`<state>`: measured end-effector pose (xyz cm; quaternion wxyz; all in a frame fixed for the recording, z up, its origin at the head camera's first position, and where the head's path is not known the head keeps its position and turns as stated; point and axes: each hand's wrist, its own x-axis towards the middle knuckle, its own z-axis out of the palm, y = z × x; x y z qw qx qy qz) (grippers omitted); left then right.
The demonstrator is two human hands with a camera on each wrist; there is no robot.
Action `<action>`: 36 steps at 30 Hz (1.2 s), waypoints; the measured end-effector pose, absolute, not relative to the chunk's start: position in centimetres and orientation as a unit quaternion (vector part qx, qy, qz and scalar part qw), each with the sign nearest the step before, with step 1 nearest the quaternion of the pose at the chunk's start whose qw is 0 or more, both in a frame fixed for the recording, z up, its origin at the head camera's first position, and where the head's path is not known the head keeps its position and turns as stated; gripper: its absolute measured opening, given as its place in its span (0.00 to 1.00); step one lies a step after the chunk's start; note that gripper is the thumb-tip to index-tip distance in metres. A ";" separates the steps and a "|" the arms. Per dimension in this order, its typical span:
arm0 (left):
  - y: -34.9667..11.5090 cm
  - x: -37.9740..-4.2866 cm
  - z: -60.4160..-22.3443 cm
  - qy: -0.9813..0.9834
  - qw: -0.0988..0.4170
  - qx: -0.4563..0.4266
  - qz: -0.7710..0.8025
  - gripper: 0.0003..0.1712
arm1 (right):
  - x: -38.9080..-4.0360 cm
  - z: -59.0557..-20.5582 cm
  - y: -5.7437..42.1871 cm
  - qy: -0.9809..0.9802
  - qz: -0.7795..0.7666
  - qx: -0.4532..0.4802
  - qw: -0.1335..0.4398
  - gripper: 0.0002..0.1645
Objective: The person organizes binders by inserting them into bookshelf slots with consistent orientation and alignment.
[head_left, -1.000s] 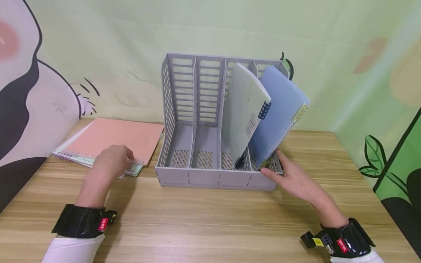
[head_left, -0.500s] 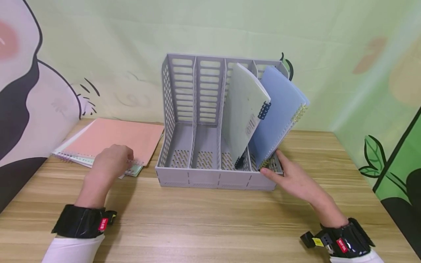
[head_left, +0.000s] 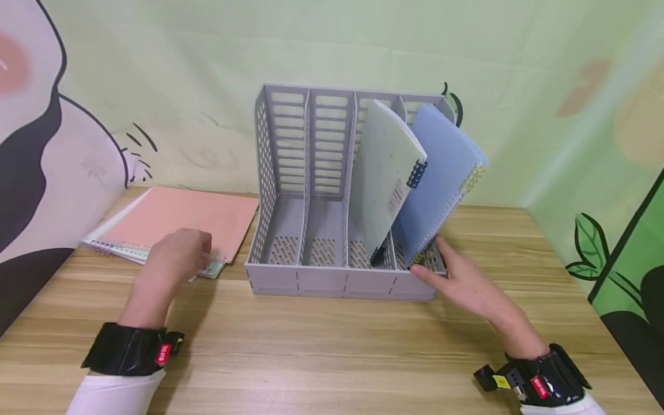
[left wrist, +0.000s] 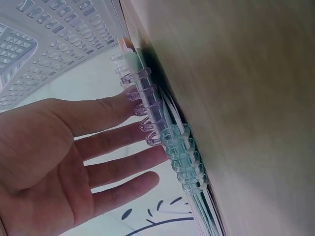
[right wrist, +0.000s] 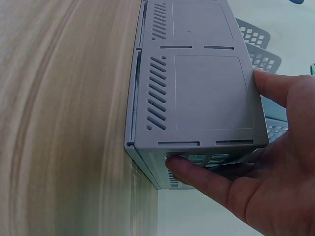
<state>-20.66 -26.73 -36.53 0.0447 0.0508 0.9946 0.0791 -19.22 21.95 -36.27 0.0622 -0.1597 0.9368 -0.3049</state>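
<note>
A grey desktop file rack point(head_left: 339, 282) with upright dividers stands mid-table. A pale green notebook point(head_left: 386, 173) with a dark coil and a blue notebook point(head_left: 441, 167) with a yellowish coil lean upright in its right-hand slots. My right hand point(head_left: 464, 282) holds the rack's front right corner; in the right wrist view the thumb is at the front wall's upper edge and a finger lies against the side. My left hand point(head_left: 176, 253) rests on the coil edge of a pink notebook point(head_left: 207, 213), topmost of a flat stack. In the left wrist view its fingers point(left wrist: 115, 140) are fairly straight beside the clear coils.
Beneath the pink cover lie white and mint-green notebooks point(head_left: 214, 269), their coil edges fanned out. The wooden table point(head_left: 332, 351) meets a green patterned cloth backdrop point(head_left: 181, 69) behind and at the right. Two slots on the rack's left hold no notebooks.
</note>
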 end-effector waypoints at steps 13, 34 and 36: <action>-26.5 -20.5 -36.3 0.995 0.041 0.064 0.063 0.04 | -19.2 -36.2 22.0 0.937 -0.305 -0.160 0.062 0.57; -26.5 -19.9 -34.8 0.990 0.080 0.100 0.066 0.04 | -19.1 -36.2 21.9 0.941 -0.294 -0.159 0.059 0.57; -26.6 -19.9 -34.7 0.989 0.091 0.100 0.066 0.04 | -19.1 -36.2 21.9 0.941 -0.294 -0.160 0.059 0.57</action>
